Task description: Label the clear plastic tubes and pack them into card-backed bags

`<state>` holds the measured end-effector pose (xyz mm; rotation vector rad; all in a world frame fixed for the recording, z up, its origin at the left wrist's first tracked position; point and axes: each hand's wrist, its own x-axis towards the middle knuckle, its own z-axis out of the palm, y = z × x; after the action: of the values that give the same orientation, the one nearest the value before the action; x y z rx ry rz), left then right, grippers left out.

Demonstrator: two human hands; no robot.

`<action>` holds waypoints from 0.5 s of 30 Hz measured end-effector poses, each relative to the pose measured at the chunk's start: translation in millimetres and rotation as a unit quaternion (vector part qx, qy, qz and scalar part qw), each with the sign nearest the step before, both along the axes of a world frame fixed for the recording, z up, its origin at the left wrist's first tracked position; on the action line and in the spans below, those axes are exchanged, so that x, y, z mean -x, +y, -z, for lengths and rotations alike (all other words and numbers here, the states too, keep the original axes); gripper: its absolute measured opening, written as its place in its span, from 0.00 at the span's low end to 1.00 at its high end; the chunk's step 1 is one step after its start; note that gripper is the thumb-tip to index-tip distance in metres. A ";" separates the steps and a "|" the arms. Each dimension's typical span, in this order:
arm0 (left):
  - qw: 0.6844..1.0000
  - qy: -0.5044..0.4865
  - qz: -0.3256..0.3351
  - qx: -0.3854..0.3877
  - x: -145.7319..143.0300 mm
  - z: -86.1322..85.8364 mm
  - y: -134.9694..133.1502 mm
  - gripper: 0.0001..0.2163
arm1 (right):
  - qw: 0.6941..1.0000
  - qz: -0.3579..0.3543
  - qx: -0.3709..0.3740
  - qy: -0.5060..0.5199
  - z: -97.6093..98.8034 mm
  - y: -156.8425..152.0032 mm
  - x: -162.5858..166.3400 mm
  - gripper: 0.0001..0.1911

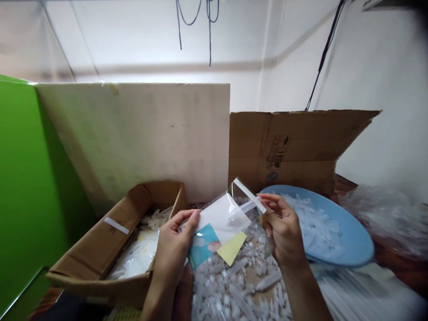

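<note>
Beside the round light-blue plastic basin [360, 238], the left hand [173, 243] and right hand [282, 225] pinch opposite ends of a clear, flat, rectangular plastic bag [222, 216].

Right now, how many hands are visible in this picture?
2: the left hand grips the clear bag near its lower left end, and the right hand is at the other end, by the white strip. No others show.
</note>
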<state>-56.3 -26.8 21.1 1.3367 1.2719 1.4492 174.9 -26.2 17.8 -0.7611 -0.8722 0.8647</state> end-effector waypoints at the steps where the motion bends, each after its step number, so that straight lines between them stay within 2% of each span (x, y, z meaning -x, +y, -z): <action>1: 1.000 0.001 -0.004 -0.004 -0.5 -1.1 -0.7 0.21 | 0.999 -0.027 0.012 -0.027 1.2 -0.3 1.7 0.14; 4: 1.000 0.010 -0.017 -0.002 -3.0 -5.9 -3.6 0.21 | 0.983 -0.127 0.048 -0.121 4.7 -1.5 3.4 0.14; 7: 0.999 0.018 -0.037 0.003 -5.1 -10.5 -5.5 0.21 | 0.964 -0.171 0.023 -0.204 6.0 -3.2 0.4 0.11; 13: 0.998 -0.005 -0.057 -0.013 -2.2 -14.3 -4.0 0.19 | 0.924 -0.278 -0.025 -0.262 -3.2 -11.6 -6.3 0.12; 15: 0.999 -0.025 -0.042 -0.016 0.2 -15.5 -4.9 0.18 | 0.925 -0.277 -0.024 -0.260 -6.6 -13.5 -7.7 0.13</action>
<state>-56.5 -31.6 36.6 1.2724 1.2905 1.5570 182.6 -39.7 24.4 -0.7203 -1.6294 1.1515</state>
